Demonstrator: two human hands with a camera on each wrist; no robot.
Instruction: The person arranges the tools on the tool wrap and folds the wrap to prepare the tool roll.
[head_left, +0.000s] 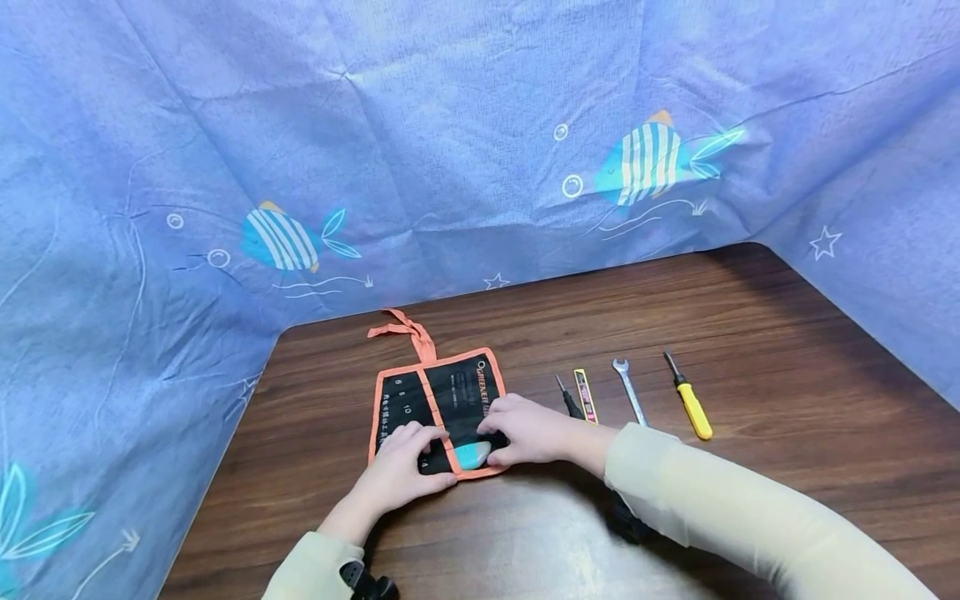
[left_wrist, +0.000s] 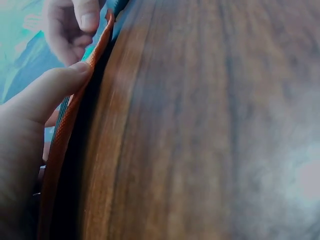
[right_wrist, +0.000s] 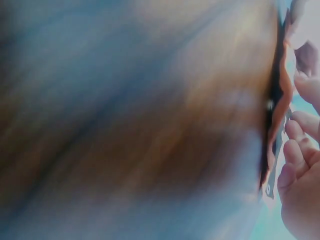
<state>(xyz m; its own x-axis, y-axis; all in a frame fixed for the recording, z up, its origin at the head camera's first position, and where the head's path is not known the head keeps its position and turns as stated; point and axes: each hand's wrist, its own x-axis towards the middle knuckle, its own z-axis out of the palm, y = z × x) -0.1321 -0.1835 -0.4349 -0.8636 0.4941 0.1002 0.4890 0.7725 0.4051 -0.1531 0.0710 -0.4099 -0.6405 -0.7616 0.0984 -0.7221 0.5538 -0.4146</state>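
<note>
Long pale-cream sleeves [head_left: 720,500] end in plain cuffs [head_left: 637,483], with a black device [head_left: 363,581] at the left one.

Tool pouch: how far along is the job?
Done: the pouch lies spread open. In hand: the right hand is at its teal item; the left hand holds the pouch's edge. Remaining, if this is packing: wrench, yellow screwdriver, black-handled tool and yellow strip, lying outside.

Both hands [head_left: 405,462] [head_left: 528,429] reach forward, near each other, backs upward.
</note>
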